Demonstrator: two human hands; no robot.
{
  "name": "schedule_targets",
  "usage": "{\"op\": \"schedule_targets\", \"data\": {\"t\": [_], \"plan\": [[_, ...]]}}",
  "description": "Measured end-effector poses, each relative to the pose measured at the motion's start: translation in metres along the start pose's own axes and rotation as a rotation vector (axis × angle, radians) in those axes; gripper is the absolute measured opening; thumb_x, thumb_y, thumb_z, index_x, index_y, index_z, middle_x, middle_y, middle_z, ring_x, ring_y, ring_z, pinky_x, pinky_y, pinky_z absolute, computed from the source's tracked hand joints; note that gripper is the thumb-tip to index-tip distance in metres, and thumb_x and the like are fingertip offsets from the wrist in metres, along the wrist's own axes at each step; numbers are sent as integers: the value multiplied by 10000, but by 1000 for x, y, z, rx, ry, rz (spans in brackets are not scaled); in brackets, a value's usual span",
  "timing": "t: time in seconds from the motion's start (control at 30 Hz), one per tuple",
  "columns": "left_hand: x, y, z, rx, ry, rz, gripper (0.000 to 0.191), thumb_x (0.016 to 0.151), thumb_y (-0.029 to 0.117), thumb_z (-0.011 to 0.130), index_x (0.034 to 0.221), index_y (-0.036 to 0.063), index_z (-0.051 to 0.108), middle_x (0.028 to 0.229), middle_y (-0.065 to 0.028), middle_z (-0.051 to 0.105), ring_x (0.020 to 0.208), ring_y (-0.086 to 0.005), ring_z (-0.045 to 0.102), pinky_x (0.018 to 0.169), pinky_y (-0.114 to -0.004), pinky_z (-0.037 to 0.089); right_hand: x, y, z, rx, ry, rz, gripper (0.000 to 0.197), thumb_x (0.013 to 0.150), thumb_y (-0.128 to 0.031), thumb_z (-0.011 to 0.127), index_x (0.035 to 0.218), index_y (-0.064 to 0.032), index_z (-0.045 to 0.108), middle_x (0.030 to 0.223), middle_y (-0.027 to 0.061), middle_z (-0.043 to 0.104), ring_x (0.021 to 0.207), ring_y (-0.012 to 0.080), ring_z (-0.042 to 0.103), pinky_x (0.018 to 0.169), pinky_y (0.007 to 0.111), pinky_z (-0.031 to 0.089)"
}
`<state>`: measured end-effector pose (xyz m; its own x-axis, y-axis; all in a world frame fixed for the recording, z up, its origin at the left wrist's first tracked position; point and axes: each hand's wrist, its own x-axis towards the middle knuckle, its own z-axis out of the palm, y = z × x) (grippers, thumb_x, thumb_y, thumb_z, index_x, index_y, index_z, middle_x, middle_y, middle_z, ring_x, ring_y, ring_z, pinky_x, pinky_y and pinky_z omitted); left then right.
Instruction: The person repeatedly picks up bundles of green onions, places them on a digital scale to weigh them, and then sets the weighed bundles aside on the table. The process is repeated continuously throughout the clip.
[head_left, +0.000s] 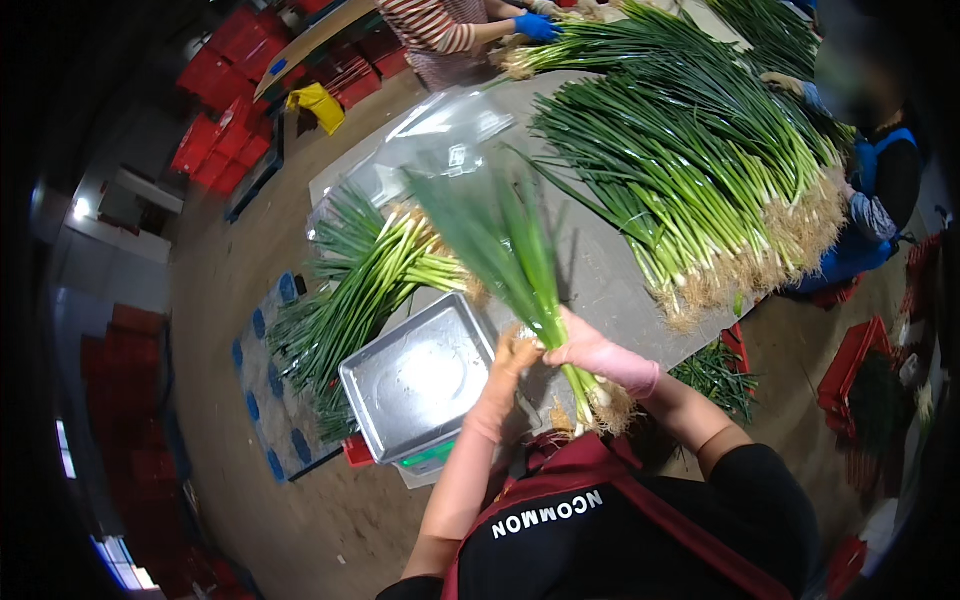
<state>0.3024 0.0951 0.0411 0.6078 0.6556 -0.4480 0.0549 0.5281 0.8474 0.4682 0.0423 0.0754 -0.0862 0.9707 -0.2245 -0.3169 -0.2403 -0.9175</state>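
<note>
A bunch of green onions stands before me, its leaves pointing away and its white, rooted ends close to my apron. My right hand, in a pink glove, is closed around the stalks above the roots. My left hand, also gloved, is at the left side of the same bunch with its fingers curled; whether it grips the stalks is unclear. Just left of it is the steel pan of a weighing scale, with nothing on it. Beyond the pan lies a heap of green onions, roots toward the table's middle.
A large pile of green onions covers the right of the grey table. Clear plastic bags lie at the far left. Two co-workers stand across and to the right, one with a blue glove. Red crates are stacked beyond.
</note>
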Motion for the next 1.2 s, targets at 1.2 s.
{"op": "schedule_targets", "data": {"t": [1.2], "plan": [[-246,-61,-282,929,1563,231,423,780,-66,541,1198,-7,535,1271,-200,474,1169,-316,461,959,-356,414,-20,67,-165,-1610,644,368,259,856,-160,546,1053,-6,612,1027,196,632,885,324,623,761,396,498]]}}
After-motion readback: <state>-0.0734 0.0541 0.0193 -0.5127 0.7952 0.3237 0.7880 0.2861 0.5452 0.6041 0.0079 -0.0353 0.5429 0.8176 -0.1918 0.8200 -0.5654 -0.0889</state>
